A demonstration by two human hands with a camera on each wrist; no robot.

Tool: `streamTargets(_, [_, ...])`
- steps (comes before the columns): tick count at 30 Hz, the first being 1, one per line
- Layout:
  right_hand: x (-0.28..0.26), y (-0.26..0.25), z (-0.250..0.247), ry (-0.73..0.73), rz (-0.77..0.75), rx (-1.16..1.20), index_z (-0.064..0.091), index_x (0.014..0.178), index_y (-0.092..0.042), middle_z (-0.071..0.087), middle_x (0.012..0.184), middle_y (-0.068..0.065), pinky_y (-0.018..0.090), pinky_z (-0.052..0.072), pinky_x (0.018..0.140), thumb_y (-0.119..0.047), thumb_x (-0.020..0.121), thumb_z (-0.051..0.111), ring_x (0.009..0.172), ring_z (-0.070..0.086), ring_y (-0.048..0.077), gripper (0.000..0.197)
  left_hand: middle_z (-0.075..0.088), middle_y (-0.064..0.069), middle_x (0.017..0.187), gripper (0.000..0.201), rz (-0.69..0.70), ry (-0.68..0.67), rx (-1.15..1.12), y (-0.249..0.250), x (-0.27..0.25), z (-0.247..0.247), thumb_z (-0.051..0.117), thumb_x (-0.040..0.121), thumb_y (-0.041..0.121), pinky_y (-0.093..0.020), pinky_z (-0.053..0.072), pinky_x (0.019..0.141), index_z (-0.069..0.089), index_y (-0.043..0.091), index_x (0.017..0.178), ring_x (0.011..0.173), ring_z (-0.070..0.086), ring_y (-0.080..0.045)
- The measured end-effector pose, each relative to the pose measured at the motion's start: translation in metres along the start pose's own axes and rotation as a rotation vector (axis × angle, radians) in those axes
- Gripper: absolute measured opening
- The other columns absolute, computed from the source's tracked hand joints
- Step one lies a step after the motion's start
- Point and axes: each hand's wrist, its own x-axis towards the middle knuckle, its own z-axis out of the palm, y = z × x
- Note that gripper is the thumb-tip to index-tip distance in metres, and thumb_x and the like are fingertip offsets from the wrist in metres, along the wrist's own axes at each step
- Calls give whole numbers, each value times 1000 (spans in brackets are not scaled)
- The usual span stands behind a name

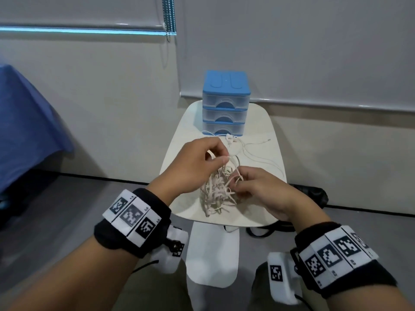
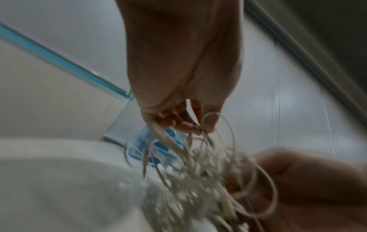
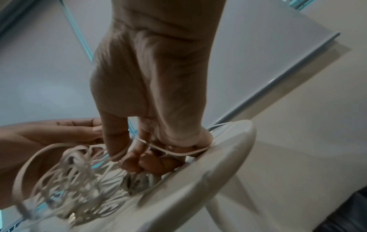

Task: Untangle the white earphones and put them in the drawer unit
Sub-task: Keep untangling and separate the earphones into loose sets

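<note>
In the head view, the left hand (image 1: 197, 162) is pinching strands at the top of a tangled bundle (image 1: 219, 189) of pale flat bands and thin cord, lifting them a little above the tabletop (image 1: 265, 131). The right hand (image 1: 253, 189) is curling its fingers into the bundle's right side, gripping a loop. The white earphones (image 1: 231, 138) are lying partly free: the buds are resting just in front of the drawer unit (image 1: 225, 102), and thin cable is trailing back across the tabletop toward the bundle. All three drawers are looking closed.

In the left wrist view, the left hand (image 2: 178, 87) is closing thumb and fingertips on several strands, with the bundle (image 2: 198, 172) hanging blurred below and the right hand (image 2: 309, 177) coming in from the right.

In the right wrist view, the right hand (image 3: 151, 109) is hooking a band across its curled fingers, the bundle (image 3: 79, 177) spreading toward the left hand (image 3: 45, 135), whose fingers are lying fairly straight against the strands.

Doing this step well probably means finding the thin earphone cable among the wider bands and easing it out loop by loop. Pulling the two hands hard apart is likely to tighten the snarl; holding the mass slack with one hand and feeding the cable through with the other looks safer.
</note>
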Motion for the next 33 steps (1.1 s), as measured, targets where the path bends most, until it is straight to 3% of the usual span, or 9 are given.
streamTargets(3, [3, 0, -3, 58, 0, 1, 59, 102, 4, 63, 88, 16, 29, 51, 67, 13, 88, 57, 74, 61, 23, 17, 69, 5, 88, 10, -19, 69, -132, 0, -5, 16, 68, 98, 15, -29, 51, 79, 66, 20, 89, 79, 61, -16])
streamTargets(5, [2, -2, -6, 117, 2, -18, 62, 101, -5, 64, 85, 13, 31, 52, 65, 14, 84, 59, 72, 62, 22, 26, 71, 4, 89, 9, -24, 105, -186, -1, -7, 21, 65, 99, 16, -32, 52, 83, 64, 20, 91, 85, 64, -17])
streamTargets(8, [0, -7, -10, 330, -132, -377, 60, 93, -28, 65, 87, -2, 39, 53, 72, -1, 79, 66, 77, 59, 21, 31, 69, 8, 84, 14, 10, 93, -85, -2, -7, 22, 65, 99, 18, -36, 53, 82, 62, 26, 88, 82, 63, -17])
streamTargets(12, [-3, -31, -7, 416, -327, -761, 61, 76, -35, 54, 92, -11, 46, 48, 90, -28, 78, 72, 99, 55, 21, 13, 68, 9, 82, 13, 34, 24, 86, 1, -4, 24, 66, 98, 22, -40, 54, 77, 61, 28, 88, 76, 61, -16])
streamTargets(19, [-13, -72, -23, 168, -274, -417, 72, 70, -12, 72, 82, 15, 32, 47, 76, 0, 76, 75, 73, 58, 15, 14, 63, 13, 78, 15, 27, -89, 299, -6, -2, 15, 63, 97, 21, -41, 54, 75, 58, 30, 86, 76, 58, -11])
streamTargets(21, [-11, -71, -25, 92, -231, -443, 73, 73, -11, 71, 84, 18, 36, 45, 79, -9, 72, 72, 76, 57, 15, 2, 63, 13, 79, 11, 20, -72, 284, -5, 0, 13, 63, 98, 23, -40, 53, 75, 60, 28, 88, 77, 58, -10])
streamTargets(25, [-9, -66, -21, 40, -128, -511, 69, 79, -5, 63, 90, 25, 39, 39, 77, -33, 66, 66, 77, 49, 18, 31, 64, 12, 79, 12, 28, -2, 246, -2, 2, 13, 57, 100, 29, -41, 52, 74, 58, 28, 88, 79, 59, -13])
streamTargets(29, [-10, -71, -15, 85, -187, -413, 66, 76, 0, 62, 73, 10, 34, 40, 79, -28, 75, 70, 74, 52, 13, 28, 65, 9, 82, 12, 39, -14, 340, -4, 0, 16, 52, 103, 30, -44, 52, 71, 50, 30, 92, 79, 60, -20])
streamTargets(33, [-23, -95, -20, 181, -267, -129, 69, 85, 7, 66, 78, 0, 25, 36, 80, -26, 65, 67, 73, 58, -1, 39, 64, 8, 87, 14, -20, -11, 499, -20, -4, 17, 51, 103, 26, -45, 53, 71, 50, 28, 89, 80, 58, -21])
